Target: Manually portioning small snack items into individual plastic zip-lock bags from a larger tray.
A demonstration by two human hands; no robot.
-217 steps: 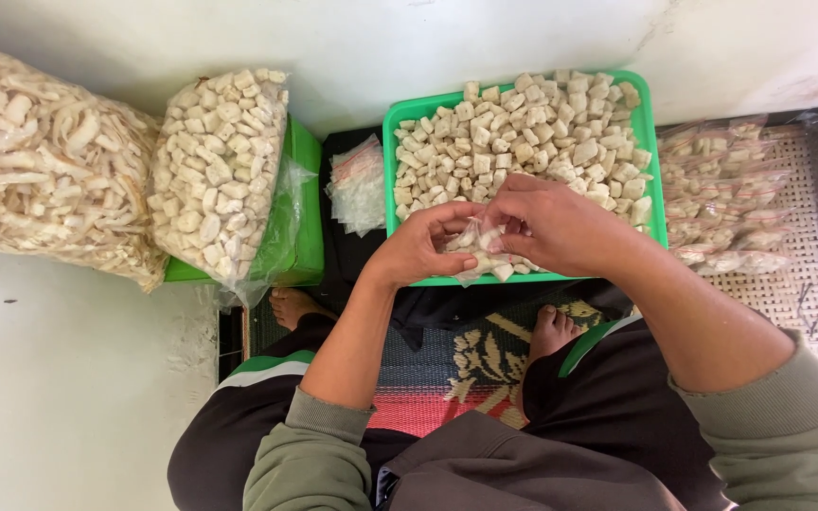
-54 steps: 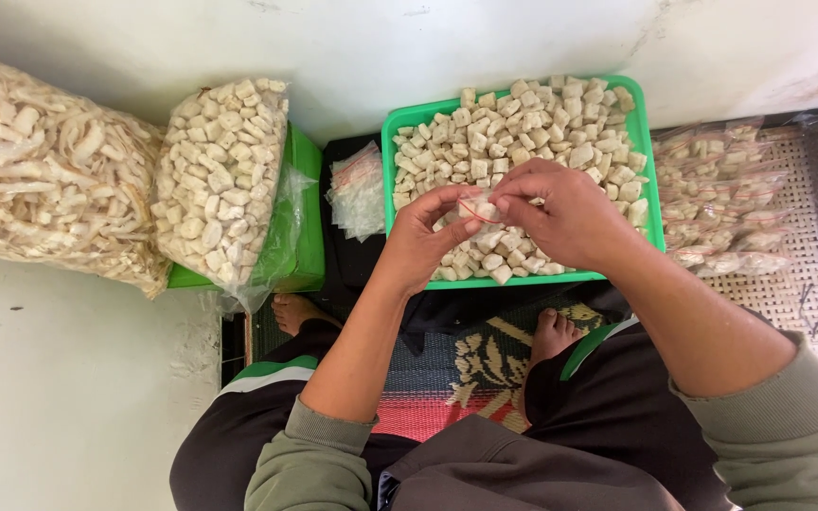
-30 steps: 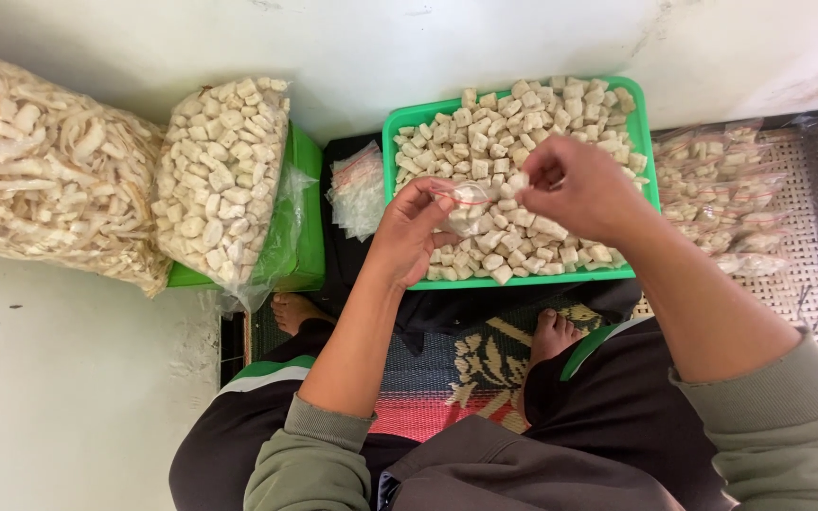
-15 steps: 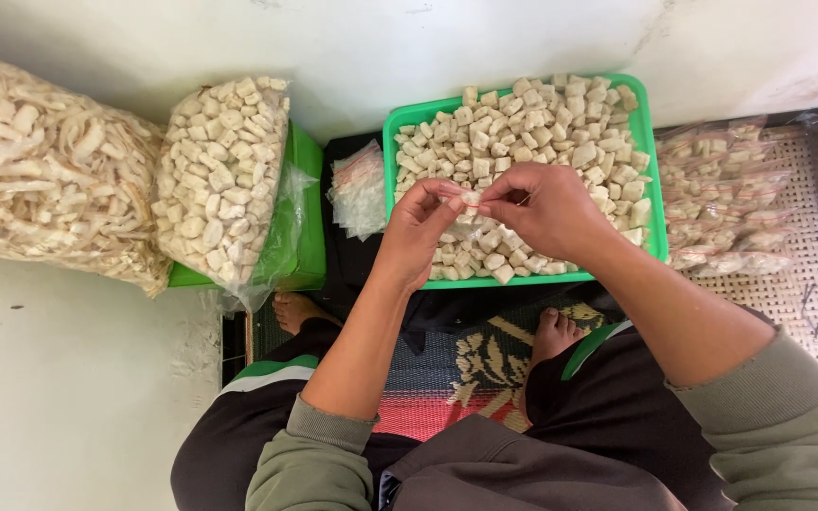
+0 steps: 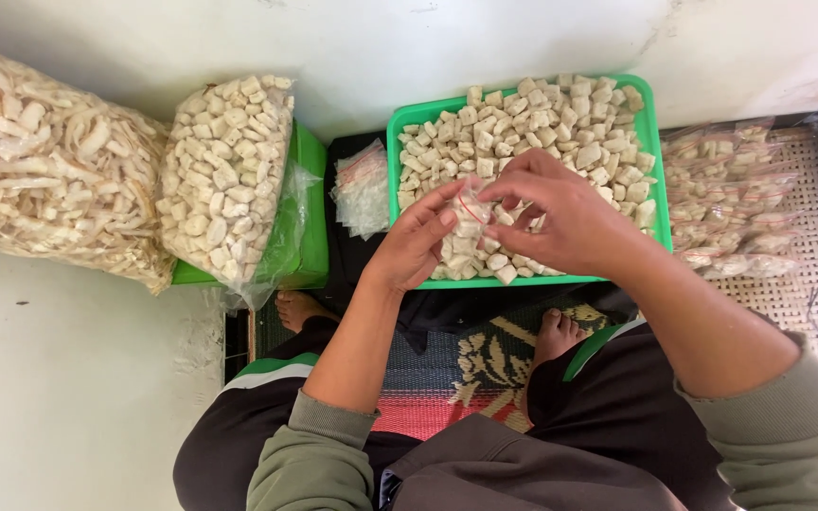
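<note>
My left hand [image 5: 418, 241] and my right hand [image 5: 560, 218] meet over the front of a green tray [image 5: 661, 161] heaped with pale cube-shaped snack pieces [image 5: 542, 118]. Between the fingertips of both hands I hold a small clear zip bag [image 5: 471, 216] with a red strip, partly filled with the pale pieces. My right fingers pinch at its top edge. My left palm cups the bag from below and the left.
A stack of empty small zip bags [image 5: 364, 185] lies left of the tray. A big clear bag of cubes [image 5: 224, 170] rests in a second green tray [image 5: 307, 218], a larger bag of pale strips [image 5: 44, 199] further left. Filled small bags [image 5: 731, 203] pile on a woven mat at right.
Seven seconds ago both hands were low in the tray among the pieces. They have since lifted with the small bag; the right hand rose away a second ago and has returned to its top.
</note>
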